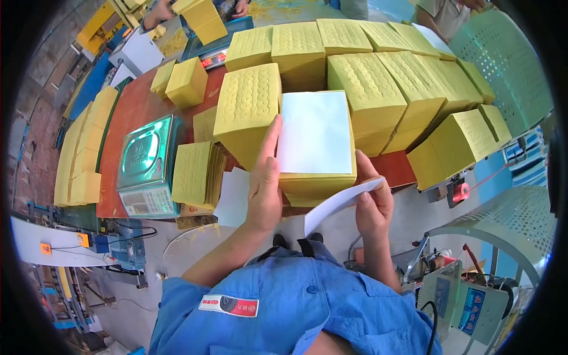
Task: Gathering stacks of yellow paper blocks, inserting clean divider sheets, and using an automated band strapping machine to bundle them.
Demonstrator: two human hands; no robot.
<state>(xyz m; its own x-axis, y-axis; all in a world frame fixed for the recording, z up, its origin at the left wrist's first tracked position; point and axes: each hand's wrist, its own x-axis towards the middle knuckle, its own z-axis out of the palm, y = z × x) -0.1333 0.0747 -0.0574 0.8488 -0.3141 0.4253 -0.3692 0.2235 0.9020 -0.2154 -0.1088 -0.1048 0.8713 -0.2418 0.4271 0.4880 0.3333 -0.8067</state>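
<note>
At the centre of the view, near the front edge of the red table (pixel 142 99): a yellow paper stack (pixel 316 184), topped by a flat white top sheet (pixel 315 133), with yellow left bare along the near edge. Impossible to tell whether fully borne by the table or partly overhanging; liable to tip toward the body if overhanging and pulled from above. With no weight visible on the top sheet, apt to slide or skew if brushed by a finger or stirred by air.

Against the stack's left side, the left hand (pixel 265 192), with fingers long and straight, thumb apart, not closed around anything. Likely to push the upper leaves out of line if pressed unevenly.

Close to the stack's right side, the right hand (pixel 375 204), with a loose white sheet (pixel 340 204) pinched between thumb and fingers, already bowed. Could crease if squeezed harder, or catch on the stack's corner if swung across low.

Left of the stack, below its neighbours, a white paper piece (pixel 232 198) reaching past the table edge: easily knocked to the floor by the left forearm.

Farther out, tall embossed stacks (pixel 248 89) crowding close behind: prone to topple if bumped. Beyond the leaning yellow pile (pixel 190 174), a metal-topped scale (pixel 145 157), safely apart from both hands
</note>
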